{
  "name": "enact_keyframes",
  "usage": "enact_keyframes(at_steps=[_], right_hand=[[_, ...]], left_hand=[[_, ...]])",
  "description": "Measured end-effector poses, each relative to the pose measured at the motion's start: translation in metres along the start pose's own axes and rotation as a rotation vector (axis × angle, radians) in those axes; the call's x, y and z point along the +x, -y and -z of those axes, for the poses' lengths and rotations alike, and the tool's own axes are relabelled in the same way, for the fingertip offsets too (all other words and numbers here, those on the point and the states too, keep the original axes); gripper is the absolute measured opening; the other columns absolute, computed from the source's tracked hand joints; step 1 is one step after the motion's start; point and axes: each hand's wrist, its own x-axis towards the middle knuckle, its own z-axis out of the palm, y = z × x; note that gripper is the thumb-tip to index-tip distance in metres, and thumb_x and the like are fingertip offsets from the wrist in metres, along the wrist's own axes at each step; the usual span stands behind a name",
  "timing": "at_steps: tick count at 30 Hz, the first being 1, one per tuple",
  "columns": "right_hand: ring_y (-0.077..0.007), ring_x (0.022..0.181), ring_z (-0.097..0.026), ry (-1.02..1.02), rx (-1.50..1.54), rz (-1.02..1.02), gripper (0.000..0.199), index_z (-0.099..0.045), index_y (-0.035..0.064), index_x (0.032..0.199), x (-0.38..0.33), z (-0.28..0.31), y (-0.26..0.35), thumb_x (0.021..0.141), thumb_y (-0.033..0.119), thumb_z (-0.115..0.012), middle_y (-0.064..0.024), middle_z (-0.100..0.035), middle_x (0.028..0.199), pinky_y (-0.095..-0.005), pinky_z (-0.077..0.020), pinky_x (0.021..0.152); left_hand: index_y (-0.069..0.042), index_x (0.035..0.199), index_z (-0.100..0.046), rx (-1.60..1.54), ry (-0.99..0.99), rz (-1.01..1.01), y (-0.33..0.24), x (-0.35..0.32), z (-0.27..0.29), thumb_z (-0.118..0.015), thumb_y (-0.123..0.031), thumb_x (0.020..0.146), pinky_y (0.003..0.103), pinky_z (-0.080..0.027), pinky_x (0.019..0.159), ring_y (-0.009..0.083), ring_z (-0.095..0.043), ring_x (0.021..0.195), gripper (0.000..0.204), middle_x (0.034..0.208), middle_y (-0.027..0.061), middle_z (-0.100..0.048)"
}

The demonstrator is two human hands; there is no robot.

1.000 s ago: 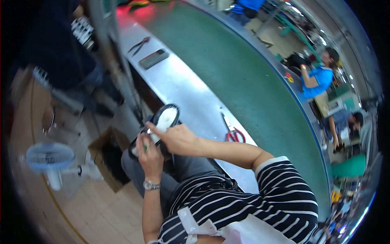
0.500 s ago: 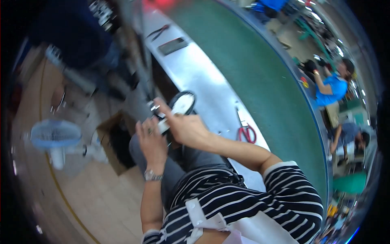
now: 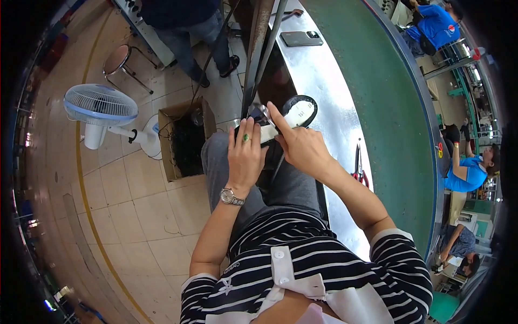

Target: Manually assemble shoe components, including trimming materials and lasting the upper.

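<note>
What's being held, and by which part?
A black-and-white shoe: left hand across its left end, right hand at its middle. How the fingers grip underneath is hidden.

Left forearm [image 3: 216, 237] bare, elbow bent, angling up and inward to the left hand [image 3: 245, 162], back uppermost, fingers [image 3: 240, 132] fairly straight, pointing away from the torso. Right forearm [image 3: 359, 197] slants inward from a bent elbow; right hand [image 3: 307, 151] just beside the left, index finger [image 3: 279, 119] extended, the others largely hidden.
</note>
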Motion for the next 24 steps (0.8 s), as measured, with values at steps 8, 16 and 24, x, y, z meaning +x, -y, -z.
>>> enact_keyframes(at_steps=[8,16,24], right_hand=[[-0.0358,0.055,-0.064,-0.022,0.072,-0.006,0.08,-0.015,0.0098,0.152,0.005,0.002,0.004,0.086,0.015,-0.061,-0.0173,-0.063,0.061,-0.046,-0.0497,0.052],[-0.0383,0.061,-0.066,-0.005,0.11,-0.008,0.072,-0.022,0.0118,0.15,0.004,-0.022,0.0,0.087,0.015,-0.057,-0.019,-0.065,0.064,-0.0493,-0.051,0.055],[-0.0407,0.08,-0.066,-0.143,0.05,-0.032,0.054,-0.034,0.0129,0.141,0.03,0.016,-0.065,0.091,0.014,-0.054,-0.021,-0.068,0.089,-0.0517,-0.0496,0.07]], left_hand=[[-0.003,0.147,-0.026,-0.443,0.04,0.368,0.004,0.011,0.024,-0.081,-0.01,0.069,0.038,-0.047,0.097,0.0361,-0.054,0.12,0.096,0.134,0.0217,-0.053],[-0.004,0.148,-0.025,-0.395,-0.008,0.31,0.004,0.01,0.019,-0.083,-0.017,0.069,0.038,-0.05,0.09,0.0349,-0.06,0.112,0.099,0.126,0.0168,-0.06],[-0.007,0.15,-0.026,-0.538,0.045,0.341,0.007,0.005,0.029,-0.085,-0.02,0.067,0.037,-0.046,0.099,0.0321,-0.055,0.122,0.102,0.135,0.0187,-0.054]])
